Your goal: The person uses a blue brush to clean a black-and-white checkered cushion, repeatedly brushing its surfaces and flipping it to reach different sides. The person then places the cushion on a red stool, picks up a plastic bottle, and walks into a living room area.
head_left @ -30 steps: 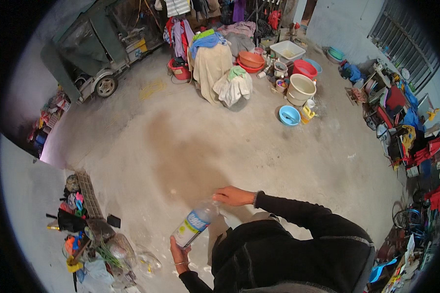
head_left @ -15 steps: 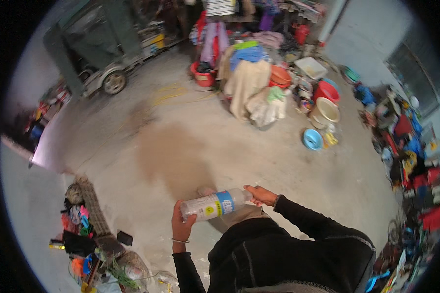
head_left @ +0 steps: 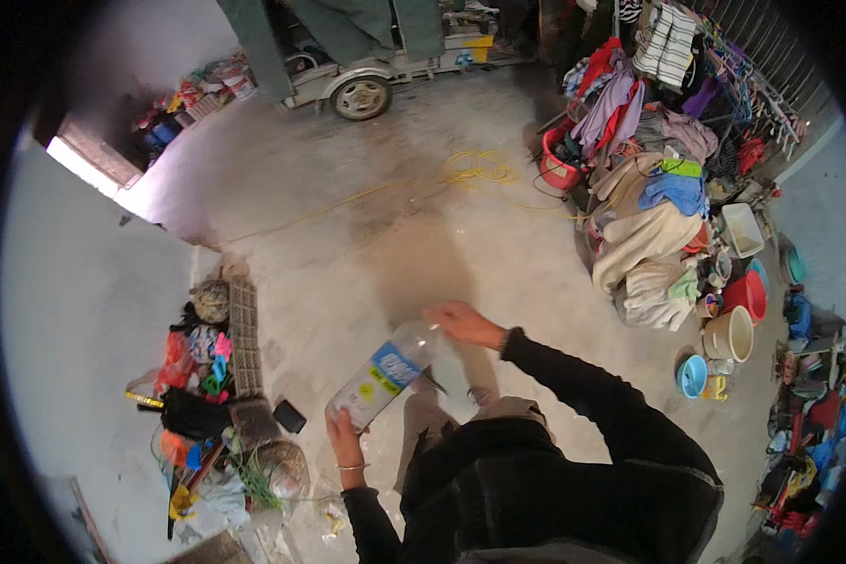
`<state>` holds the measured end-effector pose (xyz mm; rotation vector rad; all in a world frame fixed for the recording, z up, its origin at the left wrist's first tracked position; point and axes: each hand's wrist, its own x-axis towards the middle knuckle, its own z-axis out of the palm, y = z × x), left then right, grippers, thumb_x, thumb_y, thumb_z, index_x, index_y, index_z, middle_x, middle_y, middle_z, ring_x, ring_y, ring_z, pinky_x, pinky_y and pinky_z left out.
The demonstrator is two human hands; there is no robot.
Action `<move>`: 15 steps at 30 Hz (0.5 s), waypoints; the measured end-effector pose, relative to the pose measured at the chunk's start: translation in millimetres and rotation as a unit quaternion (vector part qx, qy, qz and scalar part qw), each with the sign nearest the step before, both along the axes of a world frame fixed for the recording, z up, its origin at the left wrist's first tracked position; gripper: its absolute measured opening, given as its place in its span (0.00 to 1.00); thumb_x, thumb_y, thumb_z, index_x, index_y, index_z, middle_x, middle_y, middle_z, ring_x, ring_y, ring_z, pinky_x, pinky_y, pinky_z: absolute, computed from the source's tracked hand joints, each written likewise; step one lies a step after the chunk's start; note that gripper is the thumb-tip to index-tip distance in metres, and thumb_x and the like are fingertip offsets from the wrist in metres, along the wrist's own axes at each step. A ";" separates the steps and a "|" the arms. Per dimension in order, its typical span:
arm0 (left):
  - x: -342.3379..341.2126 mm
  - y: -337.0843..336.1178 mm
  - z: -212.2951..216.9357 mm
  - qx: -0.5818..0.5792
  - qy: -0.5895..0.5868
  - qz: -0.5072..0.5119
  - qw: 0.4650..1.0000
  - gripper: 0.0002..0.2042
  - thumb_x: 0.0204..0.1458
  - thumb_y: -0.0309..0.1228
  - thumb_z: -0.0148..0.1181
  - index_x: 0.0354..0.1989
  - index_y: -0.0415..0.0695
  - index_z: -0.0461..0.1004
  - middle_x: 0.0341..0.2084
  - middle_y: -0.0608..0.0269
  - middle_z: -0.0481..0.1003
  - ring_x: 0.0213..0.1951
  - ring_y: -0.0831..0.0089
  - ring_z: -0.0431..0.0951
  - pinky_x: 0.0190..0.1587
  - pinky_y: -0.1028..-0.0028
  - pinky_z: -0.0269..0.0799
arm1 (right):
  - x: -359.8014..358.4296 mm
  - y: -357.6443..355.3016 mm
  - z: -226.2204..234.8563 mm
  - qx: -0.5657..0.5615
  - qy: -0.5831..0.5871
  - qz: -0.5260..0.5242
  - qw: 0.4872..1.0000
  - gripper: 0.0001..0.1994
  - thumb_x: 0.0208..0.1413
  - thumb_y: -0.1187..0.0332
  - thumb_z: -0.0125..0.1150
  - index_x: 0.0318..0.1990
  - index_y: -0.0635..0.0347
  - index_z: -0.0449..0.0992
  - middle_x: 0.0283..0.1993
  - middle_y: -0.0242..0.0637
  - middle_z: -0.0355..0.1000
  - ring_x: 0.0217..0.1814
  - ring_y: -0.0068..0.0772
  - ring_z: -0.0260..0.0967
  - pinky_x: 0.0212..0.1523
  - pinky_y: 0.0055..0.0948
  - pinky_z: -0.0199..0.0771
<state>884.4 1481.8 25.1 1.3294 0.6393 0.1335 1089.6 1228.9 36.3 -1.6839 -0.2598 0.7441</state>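
Observation:
A large clear plastic bottle (head_left: 383,378) with a blue, white and green label is held slantwise in front of me. Its base points to the lower left and its neck to the upper right. My left hand (head_left: 344,438) is wrapped round the base end. At the other end, the fingers of my right hand (head_left: 466,325) are closed on the neck; whether a cap is there is hidden by them. The bottle looks see-through above the label, and I cannot tell if anything is inside.
Clutter with a plastic crate (head_left: 244,338) lines the left wall. On the right are heaped clothes (head_left: 630,244), a beige bucket (head_left: 728,336) and a small blue basin (head_left: 692,376). A yellow cord (head_left: 479,169) crosses the floor toward a wheeled vehicle (head_left: 361,97).
My view has swung left, so the room appears shifted right. The bottle has tilted more steeply, its neck end rising, and my right hand has moved up and left with it.

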 end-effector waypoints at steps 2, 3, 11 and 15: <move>25.1 28.5 -22.6 -0.067 0.034 0.022 0.997 0.19 0.57 0.42 0.46 0.48 0.40 0.63 0.31 0.60 0.72 0.26 0.74 0.72 0.22 0.77 0.68 | 31.8 41.0 -28.0 -0.008 -0.145 -0.020 0.989 0.17 0.58 0.56 0.49 0.34 0.62 0.75 0.18 0.30 0.62 0.22 0.18 0.60 0.23 0.23 0.62; 40.9 45.1 -33.5 -0.076 0.043 0.018 0.996 0.18 0.57 0.40 0.46 0.49 0.38 0.63 0.35 0.60 0.71 0.29 0.75 0.73 0.23 0.78 0.68 | 46.6 55.7 -42.4 -0.014 -0.218 -0.028 0.975 0.16 0.57 0.57 0.50 0.34 0.63 0.74 0.18 0.30 0.63 0.23 0.19 0.61 0.24 0.23 0.63; 234.8 156.8 -44.3 0.076 -0.104 -0.121 0.984 0.22 0.49 0.32 0.55 0.51 0.35 0.61 0.41 0.58 0.70 0.42 0.71 0.69 0.47 0.73 0.65 | 149.4 118.9 -51.7 -0.050 0.014 -0.189 0.981 0.17 0.57 0.55 0.48 0.36 0.61 0.74 0.26 0.27 0.67 0.24 0.17 0.61 0.23 0.19 0.62; 322.1 195.7 -16.4 0.105 -0.131 -0.152 0.974 0.24 0.46 0.30 0.57 0.52 0.37 0.61 0.40 0.60 0.70 0.41 0.72 0.70 0.44 0.73 0.68 | 217.3 156.7 -29.4 -0.101 0.041 -0.219 0.970 0.21 0.57 0.49 0.43 0.36 0.57 0.72 0.22 0.23 0.63 0.18 0.14 0.54 0.14 0.18 0.52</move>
